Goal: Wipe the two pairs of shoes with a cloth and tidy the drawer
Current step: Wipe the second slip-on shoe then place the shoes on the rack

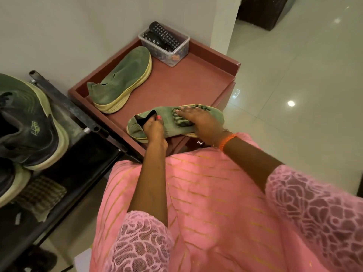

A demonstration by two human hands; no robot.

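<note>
The green knit shoe [172, 122] is lying at the near edge of the red-brown cabinet top [186, 75], its heel end jutting toward the person, and it is looking light and soft in the upper, with only the pale sole giving stiffness. The left hand [155, 128] is pinching the collar at the heel opening, thumb on the outside, which seems the sensible hold since the knit would likely crumple anywhere else. The right hand [198, 119] is pressing a dark checked cloth [181, 119] flat against the upper, fingers spread and nearly straight. Its mate, the second green shoe [121, 79], is sitting well apart toward the wall, beside a clear plastic box [169, 50] holding remote controls. The top's raised rim is bounding the back and right sides, leaving open room between the shoes. A dark shoe rack [82, 116] with dark sneakers [29, 126] is crowding the left.
</note>
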